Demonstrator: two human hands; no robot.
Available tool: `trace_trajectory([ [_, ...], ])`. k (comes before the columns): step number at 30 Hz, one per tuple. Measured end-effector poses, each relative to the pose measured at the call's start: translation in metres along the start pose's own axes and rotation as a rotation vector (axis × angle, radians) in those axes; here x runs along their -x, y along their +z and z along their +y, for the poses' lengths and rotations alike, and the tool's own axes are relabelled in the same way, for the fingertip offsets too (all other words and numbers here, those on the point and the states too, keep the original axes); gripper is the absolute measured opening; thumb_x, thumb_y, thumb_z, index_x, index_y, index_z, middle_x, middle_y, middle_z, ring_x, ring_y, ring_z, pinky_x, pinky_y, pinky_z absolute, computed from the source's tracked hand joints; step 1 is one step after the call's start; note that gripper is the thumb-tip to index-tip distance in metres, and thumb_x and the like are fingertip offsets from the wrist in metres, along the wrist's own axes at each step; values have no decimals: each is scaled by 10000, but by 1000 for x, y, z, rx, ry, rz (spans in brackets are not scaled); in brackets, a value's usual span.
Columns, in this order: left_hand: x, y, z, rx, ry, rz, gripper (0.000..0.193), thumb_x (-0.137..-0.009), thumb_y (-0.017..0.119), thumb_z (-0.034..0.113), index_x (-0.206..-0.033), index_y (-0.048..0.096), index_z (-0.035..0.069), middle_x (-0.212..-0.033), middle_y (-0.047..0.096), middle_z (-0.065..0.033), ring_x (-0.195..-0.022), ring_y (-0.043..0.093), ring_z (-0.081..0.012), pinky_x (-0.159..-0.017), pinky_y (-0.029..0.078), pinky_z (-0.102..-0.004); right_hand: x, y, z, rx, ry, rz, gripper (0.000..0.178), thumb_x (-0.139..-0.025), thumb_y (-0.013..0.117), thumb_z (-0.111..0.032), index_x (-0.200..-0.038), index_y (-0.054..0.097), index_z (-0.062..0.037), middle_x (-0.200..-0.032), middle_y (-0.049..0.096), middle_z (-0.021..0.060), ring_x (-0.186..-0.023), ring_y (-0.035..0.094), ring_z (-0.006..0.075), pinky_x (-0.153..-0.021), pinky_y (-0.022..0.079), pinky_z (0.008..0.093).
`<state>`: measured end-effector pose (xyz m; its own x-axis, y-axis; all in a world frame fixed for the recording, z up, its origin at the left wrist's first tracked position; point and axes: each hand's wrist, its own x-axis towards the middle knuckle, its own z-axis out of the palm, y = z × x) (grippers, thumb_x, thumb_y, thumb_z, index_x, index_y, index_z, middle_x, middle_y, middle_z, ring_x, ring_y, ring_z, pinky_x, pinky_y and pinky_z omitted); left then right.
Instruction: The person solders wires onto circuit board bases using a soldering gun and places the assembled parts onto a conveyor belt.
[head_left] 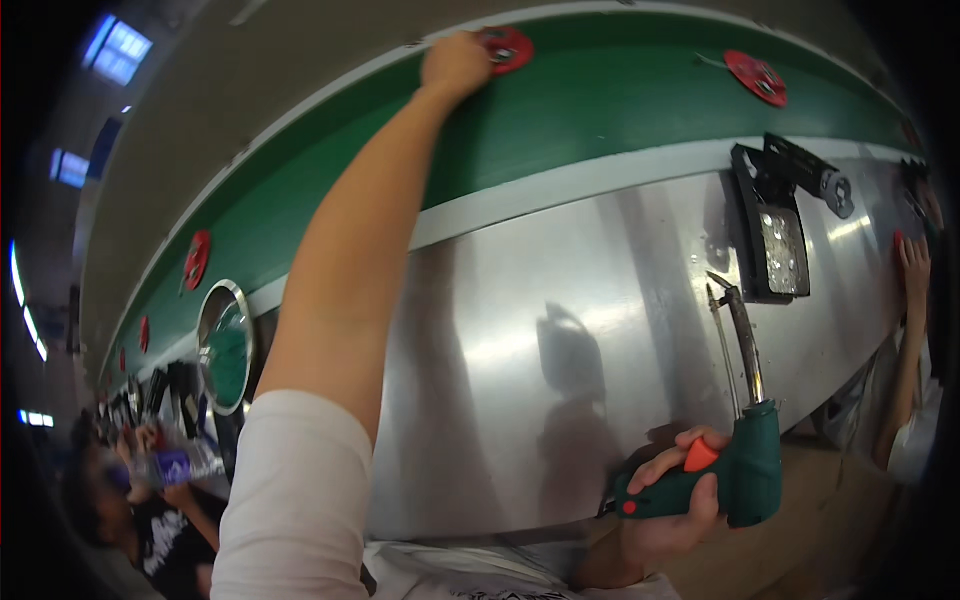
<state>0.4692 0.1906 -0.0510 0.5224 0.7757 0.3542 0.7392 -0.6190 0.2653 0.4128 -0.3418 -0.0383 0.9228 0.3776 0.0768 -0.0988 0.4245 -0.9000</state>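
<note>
My left arm stretches far across to the green conveyor belt (pixel 600 100). There my left hand (pixel 456 68) has its fingers closed at the left edge of a red round part (pixel 514 50) with small metallic pieces on it; the fingertips are mostly hidden. At the lower right my right hand (pixel 660 515) is wrapped round the dark green handle of a soldering gun (pixel 757 465). One finger lies by its orange trigger. Its hot tip and thin solder guide tube point up and away over the metal table (pixel 490 400), touching nothing.
A black soldering-iron stand (pixel 765 230) with a metallic tray stands at the table's right. More red parts (pixel 757 78) lie along the belt, including one at the left (pixel 196 260). A round framed magnifier (pixel 226 347) stands left. Other people sit at left and right (pixel 912 265).
</note>
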Motion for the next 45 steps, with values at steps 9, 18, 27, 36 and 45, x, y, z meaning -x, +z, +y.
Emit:
trace_trajectory([
  [9,188,-186,14,681,326,111,266,-1000,576,211,-904,615,-34,-930,694,-147,-939,650,-170,-811,508,-324,0,1,2,-89,-39,39,360,-944,464,-235,-1100,510,86,-953,564,181,-518,533,163,-444,457,278],
  [18,404,-251,-63,396,241,-200,196,-922,647,166,-981,705,-11,-1291,635,-221,-1108,630,-401,-968,509,-431,10,-3,-3,-122,-213,-370,308,-985,422,-234,-1116,533,22,-962,578,125,-593,526,120,-478,431,254],
  [27,411,-289,-172,253,-9,173,273,-838,685,109,-1098,710,27,-1089,710,-145,-1021,657,-341,-932,510,-402,31,55,7,-9,-141,-392,272,-954,519,-235,-1076,543,7,-962,604,119,-552,535,140,-466,450,283],
  [36,383,-271,-227,-184,-60,-121,132,-784,652,115,-886,729,149,-1133,621,-125,-1134,571,-335,-949,455,-456,41,61,1,67,-50,-401,249,-919,580,-157,-1068,566,41,-912,629,160,-512,544,143,-445,461,290],
  [45,383,-273,-248,345,-42,255,123,-859,659,78,-966,670,16,-941,694,-145,-897,679,-294,-818,531,-385,39,60,3,62,-43,-365,244,-920,577,-158,-1054,568,46,-916,634,164,-508,554,149,-436,463,286],
])
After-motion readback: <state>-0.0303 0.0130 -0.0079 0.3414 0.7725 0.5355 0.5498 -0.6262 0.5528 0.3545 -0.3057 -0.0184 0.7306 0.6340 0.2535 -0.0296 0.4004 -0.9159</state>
